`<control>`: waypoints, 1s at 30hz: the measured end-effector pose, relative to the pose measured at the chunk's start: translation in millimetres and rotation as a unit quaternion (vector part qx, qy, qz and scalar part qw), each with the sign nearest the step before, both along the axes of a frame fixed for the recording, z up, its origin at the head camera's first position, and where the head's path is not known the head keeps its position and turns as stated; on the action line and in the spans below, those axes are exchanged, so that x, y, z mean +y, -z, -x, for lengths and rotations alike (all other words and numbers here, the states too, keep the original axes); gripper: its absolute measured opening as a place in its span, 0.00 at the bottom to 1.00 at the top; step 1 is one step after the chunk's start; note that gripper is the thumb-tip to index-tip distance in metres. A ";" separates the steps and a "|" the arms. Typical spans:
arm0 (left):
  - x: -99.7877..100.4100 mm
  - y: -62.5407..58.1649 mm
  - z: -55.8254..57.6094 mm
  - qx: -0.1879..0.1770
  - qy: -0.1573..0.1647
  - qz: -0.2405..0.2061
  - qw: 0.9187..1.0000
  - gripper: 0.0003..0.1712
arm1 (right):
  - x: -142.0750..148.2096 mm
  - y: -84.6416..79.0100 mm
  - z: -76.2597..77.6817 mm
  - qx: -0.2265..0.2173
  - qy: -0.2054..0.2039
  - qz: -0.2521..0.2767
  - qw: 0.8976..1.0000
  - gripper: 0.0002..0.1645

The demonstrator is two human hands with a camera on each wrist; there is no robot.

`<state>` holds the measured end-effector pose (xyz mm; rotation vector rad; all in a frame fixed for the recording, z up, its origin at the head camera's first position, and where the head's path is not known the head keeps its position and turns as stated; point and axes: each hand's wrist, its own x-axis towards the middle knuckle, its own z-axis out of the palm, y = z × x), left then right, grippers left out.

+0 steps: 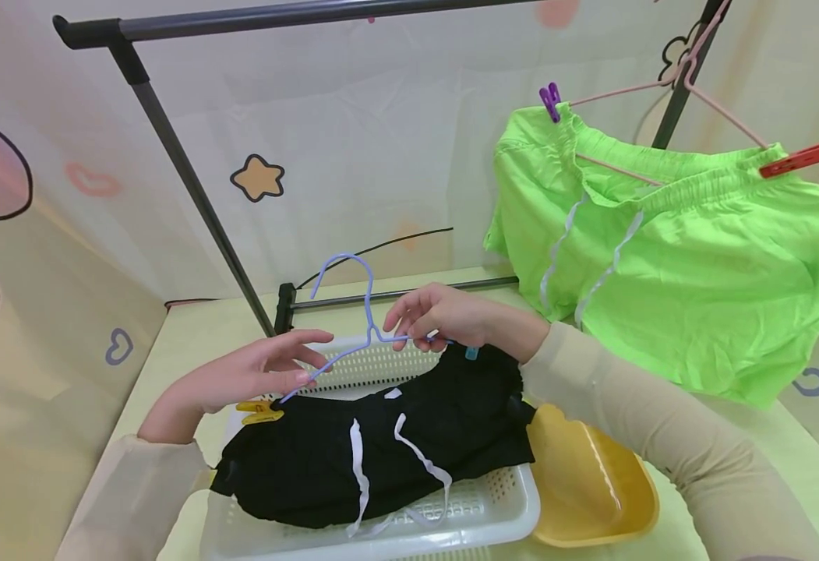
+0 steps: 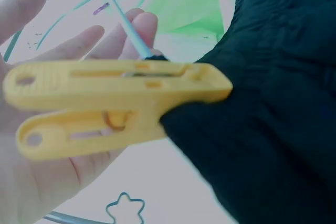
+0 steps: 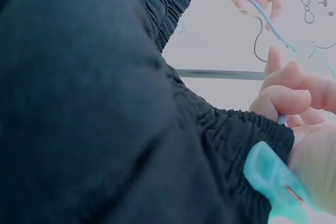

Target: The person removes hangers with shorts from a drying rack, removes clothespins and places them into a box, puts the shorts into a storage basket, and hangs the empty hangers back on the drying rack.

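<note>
Black shorts (image 1: 381, 452) with white drawstrings hang from a blue hanger (image 1: 369, 304) over a white basket. A yellow clothespin (image 2: 121, 85) clips one end of their waistband and a teal clothespin (image 3: 275, 179) the other. My left hand (image 1: 262, 370) is beside the yellow clothespin, fingers loosely extended, the thumb and fingers touching the hanger's left arm. With curled fingers my right hand (image 1: 451, 315) pinches the hanger's right arm, just above the teal clothespin.
The white basket (image 1: 475, 538) stands below the shorts, with a yellow basin (image 1: 591, 499) to its right. A black rack (image 1: 192, 175) rises behind. Green shorts (image 1: 697, 273) hang at right on a pink hanger (image 1: 725, 117), held by purple (image 1: 551, 103) and red (image 1: 805, 158) clothespins.
</note>
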<state>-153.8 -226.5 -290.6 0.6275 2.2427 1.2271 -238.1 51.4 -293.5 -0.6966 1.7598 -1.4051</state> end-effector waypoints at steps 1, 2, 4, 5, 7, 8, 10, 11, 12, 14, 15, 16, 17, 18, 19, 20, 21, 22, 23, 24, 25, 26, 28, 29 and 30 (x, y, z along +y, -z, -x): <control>0.9 0.9 1.2 -0.006 0.002 -0.005 1.000 0.29 | -0.1 0.7 0.1 0.001 0.000 -0.002 1.000 0.16; 1.9 1.8 2.3 -0.010 0.005 -0.011 1.000 0.28 | -0.3 1.5 0.3 0.000 0.001 -0.003 1.000 0.16; 3.6 3.6 4.5 -0.016 0.007 -0.018 1.000 0.28 | -0.9 2.7 0.2 -0.004 0.003 -0.007 1.000 0.16; 4.6 4.5 5.6 -0.019 0.009 -0.019 1.000 0.27 | -1.1 3.5 0.3 -0.006 0.004 -0.009 1.000 0.16; 6.6 6.2 7.4 -0.021 0.009 -0.019 1.000 0.27 | -1.1 4.7 0.5 -0.011 0.007 -0.011 1.000 0.15; 7.6 7.2 8.4 -0.025 0.008 -0.018 1.000 0.26 | -1.1 5.6 0.9 -0.014 0.008 -0.012 1.000 0.15; 9.5 9.3 10.2 -0.031 0.006 -0.014 0.999 0.26 | -0.6 6.9 1.3 -0.017 0.007 -0.013 1.000 0.14; 10.5 10.3 11.0 -0.032 0.005 -0.012 0.999 0.26 | -0.3 7.3 1.5 -0.017 0.006 -0.014 1.000 0.14; 11.4 11.3 11.7 -0.035 0.004 -0.010 0.999 0.26 | -0.1 7.6 1.8 -0.018 0.005 -0.014 1.000 0.13; 13.0 13.0 12.9 -0.039 0.000 -0.010 0.999 0.26 | 0.2 7.7 1.9 -0.020 0.004 -0.014 1.000 0.12; 13.7 13.7 13.4 -0.039 -0.003 -0.008 0.999 0.26 | 0.3 7.5 1.8 -0.022 0.004 -0.014 1.000 0.12; 14.2 14.3 13.9 -0.039 -0.005 -0.007 0.999 0.26 | 0.1 7.1 1.8 -0.024 0.004 -0.013 1.000 0.13; 14.6 14.7 14.2 -0.040 -0.008 -0.007 0.999 0.25 | -0.1 6.4 1.6 -0.026 0.005 -0.013 1.000 0.13; 15.0 15.3 14.6 -0.041 -0.010 -0.008 0.999 0.25 | -0.2 5.7 1.6 -0.027 0.006 -0.013 1.000 0.14; 15.2 16.0 15.0 -0.042 -0.012 -0.008 0.999 0.24 | -0.4 5.1 1.5 -0.028 0.006 -0.014 0.999 0.16; 15.5 16.5 15.3 -0.042 -0.014 -0.008 0.999 0.23 | -0.4 4.4 1.5 -0.027 0.006 -0.016 0.999 0.16; 15.9 17.1 15.5 -0.043 -0.016 -0.008 0.999 0.23 | -0.2 3.7 1.6 -0.025 0.004 -0.018 1.000 0.17; 16.2 17.7 15.7 -0.044 -0.017 -0.008 0.999 0.23 | 0.4 2.5 1.3 -0.020 0.003 -0.022 1.000 0.18; 16.5 18.1 15.8 -0.045 -0.018 -0.008 0.999 0.23 | 1.2 1.0 1.2 -0.014 0.001 -0.026 1.000 0.18; 16.6 18.6 15.8 -0.045 -0.018 -0.009 0.999 0.23 | 2.3 -0.4 1.2 -0.007 -0.002 -0.030 1.000 0.19; 16.6 19.0 15.8 -0.045 -0.019 -0.008 0.999 0.23 | 3.7 -2.0 1.3 0.001 -0.006 -0.033 0.999 0.19; 16.7 19.1 15.6 -0.045 -0.019 -0.007 0.999 0.23 | 5.3 -3.9 1.4 0.010 -0.010 -0.035 0.999 0.19; 16.4 19.4 15.5 -0.044 -0.018 -0.007 0.999 0.23 | 9.2 -8.5 1.6 0.029 -0.022 -0.036 0.999 0.19; 16.3 19.3 15.5 -0.042 -0.017 -0.007 0.999 0.23 | 11.2 -10.6 2.0 0.036 -0.027 -0.035 0.998 0.19; 16.2 19.3 15.5 -0.042 -0.017 -0.006 0.999 0.24 | 13.3 -12.9 2.3 0.043 -0.032 -0.033 0.998 0.19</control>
